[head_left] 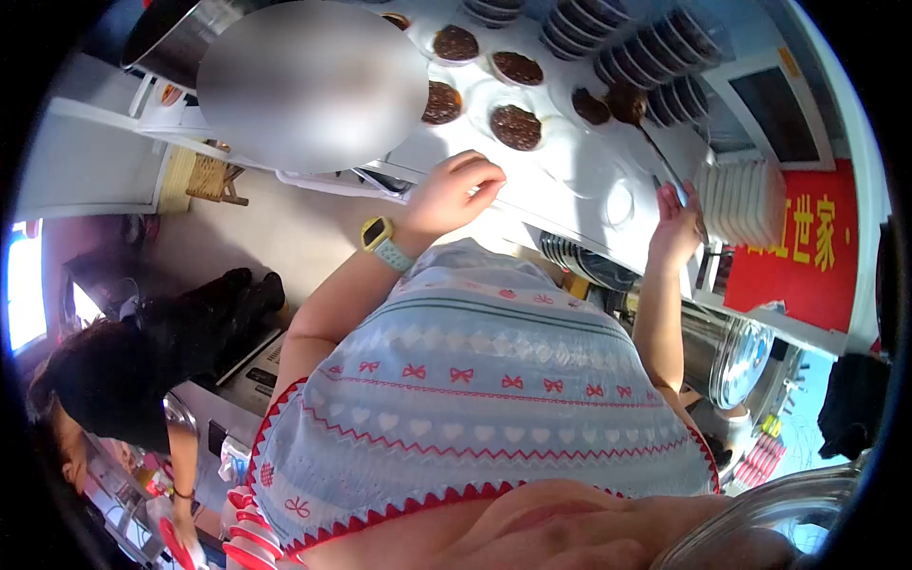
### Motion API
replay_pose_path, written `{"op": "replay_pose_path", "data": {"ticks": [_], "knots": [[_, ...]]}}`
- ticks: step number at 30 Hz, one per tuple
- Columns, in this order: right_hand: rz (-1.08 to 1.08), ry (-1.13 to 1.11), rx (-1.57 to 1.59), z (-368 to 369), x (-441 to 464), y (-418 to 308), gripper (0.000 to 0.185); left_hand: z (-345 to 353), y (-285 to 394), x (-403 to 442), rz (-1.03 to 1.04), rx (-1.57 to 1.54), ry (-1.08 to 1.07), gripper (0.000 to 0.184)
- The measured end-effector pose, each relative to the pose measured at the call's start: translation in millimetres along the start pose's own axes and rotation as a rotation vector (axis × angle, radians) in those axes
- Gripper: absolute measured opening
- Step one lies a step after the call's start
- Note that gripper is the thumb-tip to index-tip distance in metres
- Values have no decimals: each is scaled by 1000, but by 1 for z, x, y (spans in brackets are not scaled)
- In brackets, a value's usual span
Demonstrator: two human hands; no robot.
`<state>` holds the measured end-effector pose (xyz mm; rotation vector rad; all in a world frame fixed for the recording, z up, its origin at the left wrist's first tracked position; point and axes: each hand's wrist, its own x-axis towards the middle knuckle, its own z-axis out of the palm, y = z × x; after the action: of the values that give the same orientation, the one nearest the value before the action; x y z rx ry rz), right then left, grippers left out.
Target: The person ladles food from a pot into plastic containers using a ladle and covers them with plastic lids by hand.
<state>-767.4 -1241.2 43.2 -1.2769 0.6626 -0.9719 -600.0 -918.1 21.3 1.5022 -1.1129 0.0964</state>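
Note:
My right hand (676,226) grips the handle of a ladle (665,157). Dark brown sauce coats the ladle's bowl, which hangs beside a clear cup (591,106) with some of the same sauce in it. At the counter's front edge, my left hand (463,193) is loosely curled in a fist and appears to hold nothing; a watch is on its wrist. Beyond it stand several clear cups with dark sauce, among them a near cup (516,127) and a farther cup (518,66). Clear cups (565,169) without sauce stand between my hands.
Stacked dark containers (655,57) line the back right. White stacked trays (741,201) stand right of my right hand, near a red sign (793,249). Below is a glass-lidded pot (739,359). A metal pot (176,43) is at upper left. Another person (119,380) works at lower left.

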Motion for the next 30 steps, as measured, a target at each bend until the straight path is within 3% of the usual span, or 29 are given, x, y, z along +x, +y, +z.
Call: {"op": "replay_pose_path", "data": {"ticks": [3, 6, 7, 8, 10, 13, 14, 18, 21, 22, 24, 25, 26, 27, 28, 30], "knots": [[130, 73, 172, -6, 12, -9, 35, -44, -2, -16, -78, 106, 129, 10], [93, -123, 338, 11, 11, -27, 29, -97, -7, -32, -226, 258, 228, 11], [130, -217, 422, 25, 12, -32, 29, -113, -13, -34, -222, 263, 233, 11], [169, -243, 443, 48, 9, -38, 29, -128, -21, -38, -156, 321, 370, 11], [199, -300, 493, 117, 2, -50, 30, -165, -38, -43, -100, 431, 528, 15], [356, -651, 607, 228, -13, -56, 31, -213, -56, -40, -158, 476, 640, 26], [357, -566, 501, 272, -26, -60, 31, -227, -63, -42, -220, 432, 679, 33], [314, -598, 300, 434, -68, -70, 32, -288, -79, -29, -237, 581, 641, 49], [102, -769, 160, 526, -87, -68, 33, -315, -87, -10, -205, 372, 734, 58], [32, -866, 135, 549, -80, -55, 31, -327, -90, -10, -232, 519, 661, 74], [-309, -971, -319, 598, -96, -58, 29, -338, -97, -3, -247, 597, 669, 80], [-312, -967, -319, 617, -107, -60, 29, -343, -101, 0, -266, 674, 678, 86], [-478, -1032, -355, 634, -117, -60, 29, -349, -109, 0, -289, 596, 660, 96], [-647, -1094, -392, 648, -125, -60, 30, -355, -111, 1, -286, 591, 657, 96], [-648, -1088, -396, 666, -122, -46, 30, -358, -114, 2, -316, 600, 631, 98], [-1293, -1056, -495, 698, -116, -20, 33, -363, -119, 4, -346, 602, 600, 99]]}}
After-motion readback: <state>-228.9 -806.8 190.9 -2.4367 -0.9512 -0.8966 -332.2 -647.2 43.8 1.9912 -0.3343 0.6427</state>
